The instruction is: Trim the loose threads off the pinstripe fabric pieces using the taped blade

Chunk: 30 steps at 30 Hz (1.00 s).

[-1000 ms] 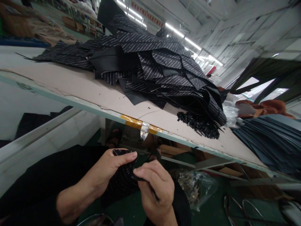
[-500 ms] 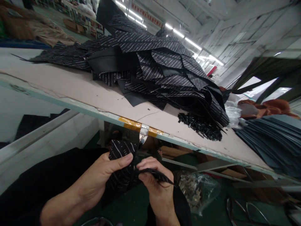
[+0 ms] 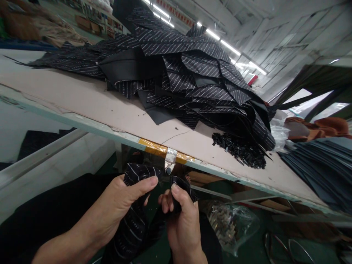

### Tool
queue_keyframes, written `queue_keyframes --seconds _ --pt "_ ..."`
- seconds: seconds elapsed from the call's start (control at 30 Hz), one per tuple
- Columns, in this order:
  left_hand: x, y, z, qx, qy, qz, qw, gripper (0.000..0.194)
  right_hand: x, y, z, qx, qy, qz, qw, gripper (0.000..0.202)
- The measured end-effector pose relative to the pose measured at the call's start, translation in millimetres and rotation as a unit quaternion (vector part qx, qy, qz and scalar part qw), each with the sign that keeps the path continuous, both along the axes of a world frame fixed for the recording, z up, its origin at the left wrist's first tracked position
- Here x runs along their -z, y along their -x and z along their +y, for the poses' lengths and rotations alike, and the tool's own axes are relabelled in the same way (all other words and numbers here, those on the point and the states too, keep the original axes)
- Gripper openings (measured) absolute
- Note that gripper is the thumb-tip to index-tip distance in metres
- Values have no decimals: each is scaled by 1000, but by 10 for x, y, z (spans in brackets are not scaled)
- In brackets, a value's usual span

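My left hand [image 3: 129, 196] pinches a black fabric strip [image 3: 134, 222] with white printed lines, thumb on top; the strip hangs down below the hand. My right hand [image 3: 183, 212] is closed on a folded black fabric end [image 3: 183, 183], its thumb pressing on the fold. Whether both ends belong to one strip I cannot tell. Just above and between the hands, a small metal fitting [image 3: 169, 161] juts from the table edge, held by yellow tape [image 3: 151, 146]. The hands are below the edge, apart from the fitting.
A large heap of black printed fabric pieces [image 3: 192, 73] lies on the table [image 3: 82, 97]. Small black plastic parts [image 3: 239, 150] sit in front of it, and dark stacked sheets [image 3: 316, 168] at right. Below stands a clear plastic bag [image 3: 233, 223] of small pieces.
My right hand has turned, bringing its thumb on top, and the fabric in it now stands folded upward. My left hand has tipped its fabric end toward the right. The view has shifted slightly.
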<state>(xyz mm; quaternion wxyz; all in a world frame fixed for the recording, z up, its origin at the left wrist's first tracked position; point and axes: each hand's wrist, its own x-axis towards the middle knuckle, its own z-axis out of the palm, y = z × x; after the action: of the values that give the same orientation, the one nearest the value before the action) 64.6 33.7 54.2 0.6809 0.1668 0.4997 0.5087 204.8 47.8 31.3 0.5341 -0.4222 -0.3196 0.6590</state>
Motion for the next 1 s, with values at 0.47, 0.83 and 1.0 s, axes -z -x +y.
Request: queue_keyframes --seconds 0.47,0.83,1.0 --pt "-3 -24 85 47 -61 13 997 39 -87 20 52 8 29 -6 1000 37" --pt "-35 -33 155 69 -118 -23 990 34 -111 31 75 1 27 10 1000 39" --pt "-16 -34 146 57 -107 -17 993 32 -118 28 76 2 37 14 999 37"
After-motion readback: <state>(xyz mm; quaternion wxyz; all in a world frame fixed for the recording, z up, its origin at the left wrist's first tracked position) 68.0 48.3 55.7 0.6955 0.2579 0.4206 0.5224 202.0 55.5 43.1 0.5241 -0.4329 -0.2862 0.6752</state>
